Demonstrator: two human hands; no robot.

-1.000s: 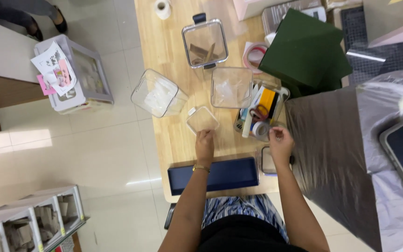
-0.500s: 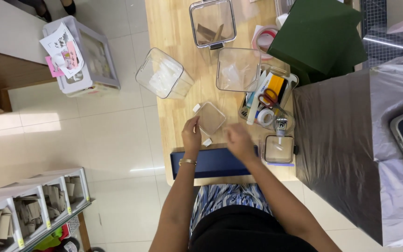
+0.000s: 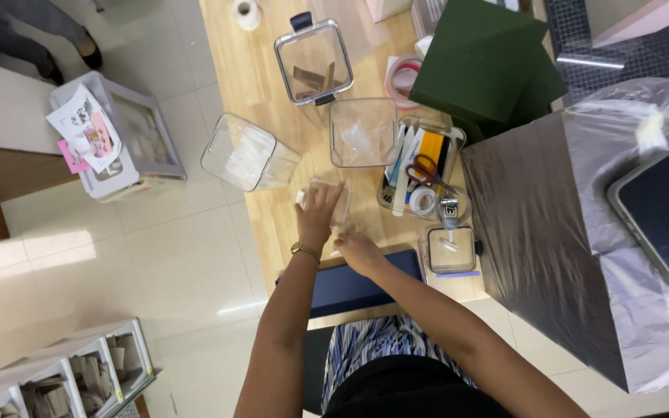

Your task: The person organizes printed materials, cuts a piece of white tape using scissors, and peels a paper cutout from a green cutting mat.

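Wooden table [image 3: 257,85] and surrounding items, seen from above.
Latched clear container [image 3: 313,60] at 12 o'clock; tilted clear bin [image 3: 246,153] at 10; scissors-and-tape tray [image 3: 421,176] at 2; green blocks [image 3: 480,63] at 1; dark tablet [image 3: 663,220] at 3.

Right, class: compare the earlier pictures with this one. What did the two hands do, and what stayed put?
The right hand left the small lidded box at the table's near right and came in beside the left hand, which stays on the small clear plastic container. The scissors tray, large clear tubs and dark blue tray kept their places.
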